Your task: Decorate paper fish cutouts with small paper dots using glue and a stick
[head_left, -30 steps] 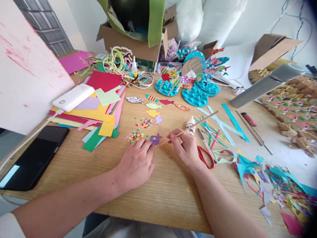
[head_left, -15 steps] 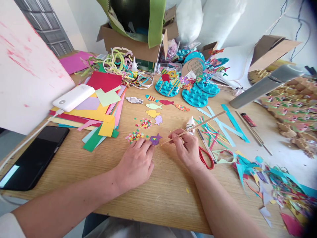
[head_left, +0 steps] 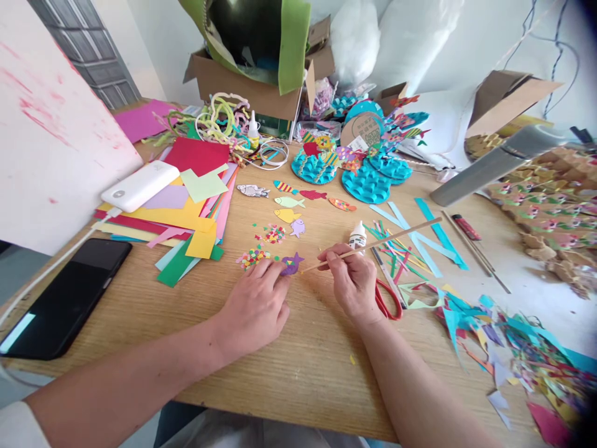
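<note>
A purple paper fish (head_left: 291, 265) with small coloured bits on it lies on the wooden table. My left hand (head_left: 258, 300) rests beside it, fingers curled, with the fingertips holding the fish at its left side. A thin wooden stick (head_left: 392, 238) is pinched in my right hand (head_left: 351, 280), its lower tip close to the table just right of the fish's tail. Small heaps of paper confetti (head_left: 255, 256) lie by my left fingertips. Behind my right hand stands a white glue bottle (head_left: 357, 237), and red-handled scissors (head_left: 389, 300) lie partly hidden next to my right wrist.
Several cut paper fish (head_left: 288, 215) lie farther back. Stacked coloured paper (head_left: 198, 152), a white power bank (head_left: 138, 186) and a phone (head_left: 65, 298) are at left. Paper strips (head_left: 441, 233), a grey bottle (head_left: 497, 167) and paper scraps (head_left: 513, 342) occupy the right. Blue egg-tray pieces (head_left: 366, 185) stand behind.
The stick in my right hand has tilted and shifted slightly, its upper end now farther right and its tip slightly left. My left hand stays at the purple paper fish.
</note>
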Demonstrator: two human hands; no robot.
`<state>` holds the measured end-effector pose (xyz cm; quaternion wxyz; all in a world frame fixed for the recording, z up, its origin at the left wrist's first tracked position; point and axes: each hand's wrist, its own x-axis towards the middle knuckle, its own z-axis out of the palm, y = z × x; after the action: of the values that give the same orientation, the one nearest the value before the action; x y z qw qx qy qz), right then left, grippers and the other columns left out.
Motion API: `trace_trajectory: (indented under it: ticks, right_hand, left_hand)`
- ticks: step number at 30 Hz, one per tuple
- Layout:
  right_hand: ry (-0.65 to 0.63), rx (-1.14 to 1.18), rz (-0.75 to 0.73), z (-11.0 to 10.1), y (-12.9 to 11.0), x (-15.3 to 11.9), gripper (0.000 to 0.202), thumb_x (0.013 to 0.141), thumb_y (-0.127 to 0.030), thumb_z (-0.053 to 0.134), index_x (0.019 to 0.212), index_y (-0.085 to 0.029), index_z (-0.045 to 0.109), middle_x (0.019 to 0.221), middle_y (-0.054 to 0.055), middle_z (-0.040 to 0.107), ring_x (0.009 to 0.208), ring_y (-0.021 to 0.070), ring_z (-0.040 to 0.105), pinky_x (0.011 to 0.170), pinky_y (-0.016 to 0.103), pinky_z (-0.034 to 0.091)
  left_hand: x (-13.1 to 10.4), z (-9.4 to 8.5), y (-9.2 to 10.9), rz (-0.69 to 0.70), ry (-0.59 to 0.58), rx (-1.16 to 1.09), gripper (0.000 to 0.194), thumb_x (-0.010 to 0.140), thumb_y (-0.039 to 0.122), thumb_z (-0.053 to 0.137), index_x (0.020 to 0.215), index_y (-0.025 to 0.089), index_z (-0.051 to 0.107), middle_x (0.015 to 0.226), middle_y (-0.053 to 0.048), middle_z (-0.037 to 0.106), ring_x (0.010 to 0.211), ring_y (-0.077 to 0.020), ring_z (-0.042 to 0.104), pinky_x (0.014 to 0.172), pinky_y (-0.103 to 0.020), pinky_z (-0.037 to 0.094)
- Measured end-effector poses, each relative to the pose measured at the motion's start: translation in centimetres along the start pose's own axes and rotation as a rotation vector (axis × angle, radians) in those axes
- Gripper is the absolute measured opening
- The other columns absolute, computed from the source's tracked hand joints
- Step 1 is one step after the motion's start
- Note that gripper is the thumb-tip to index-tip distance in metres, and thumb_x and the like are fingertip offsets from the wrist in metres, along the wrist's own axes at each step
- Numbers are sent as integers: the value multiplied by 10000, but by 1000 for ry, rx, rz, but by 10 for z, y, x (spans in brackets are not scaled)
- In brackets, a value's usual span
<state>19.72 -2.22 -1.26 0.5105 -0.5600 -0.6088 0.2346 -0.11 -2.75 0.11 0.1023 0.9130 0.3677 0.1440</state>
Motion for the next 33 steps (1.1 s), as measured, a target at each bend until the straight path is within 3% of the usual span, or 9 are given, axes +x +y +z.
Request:
trace_trajectory:
  ticks: [4, 8, 13, 16, 23, 33]
  right_hand:
    - [43, 48, -2, 1, -1, -2, 295, 919, -342, 493, 696, -202, 629, 710, 21, 656, 596, 145, 621, 551, 284, 519]
    - [118, 91, -31, 2, -9, -5, 294, 908, -314, 513, 651, -210, 610, 693, 18, 657, 594, 145, 605, 560, 287, 497]
    - [138, 170, -31, 7, -21, -11, 260, 899, -306, 510, 676, -222, 612, 669, 13, 639, 576, 152, 588, 559, 301, 487]
    - [110, 237, -60, 9, -23, -14, 243, 911, -273, 508, 704, -221, 625, 687, 10, 643, 591, 149, 584, 565, 295, 476]
    - [60, 262, -115, 8, -18, -16, 219, 923, -175, 501, 778, -203, 664, 708, -8, 631, 609, 123, 579, 576, 266, 441]
    - [18, 266, -148, 9, -18, -16, 218, 923, -139, 500, 826, -206, 683, 707, -15, 617, 619, 116, 568, 586, 260, 423]
  left_hand:
    - [1, -3, 0, -44, 45, -152, 328, 835, 95, 453, 1101, 119, 642, 1129, -137, 593, 1065, -272, 526, 952, -450, 457]
    - [7, -4, -1, -299, -19, -663, 262, 844, 133, 432, 983, 142, 655, 803, -53, 621, 724, -157, 574, 693, -300, 487]
    - [16, -10, -2, -726, -333, -1388, 219, 810, 301, 519, 935, 149, 614, 584, 25, 575, 377, -47, 329, 378, -181, 198]
    - [17, -14, -3, -813, -370, -1610, 244, 734, 342, 613, 890, 154, 609, 572, 23, 589, 346, -25, 292, 348, -173, 104]
    - [19, -12, -8, -832, -299, -1768, 222, 632, 295, 685, 784, 158, 597, 537, 7, 609, 333, -30, 325, 299, -155, 115]
    - [19, -8, -10, -851, -280, -1757, 231, 625, 304, 716, 742, 168, 572, 526, 22, 599, 316, -16, 312, 291, -143, 109]
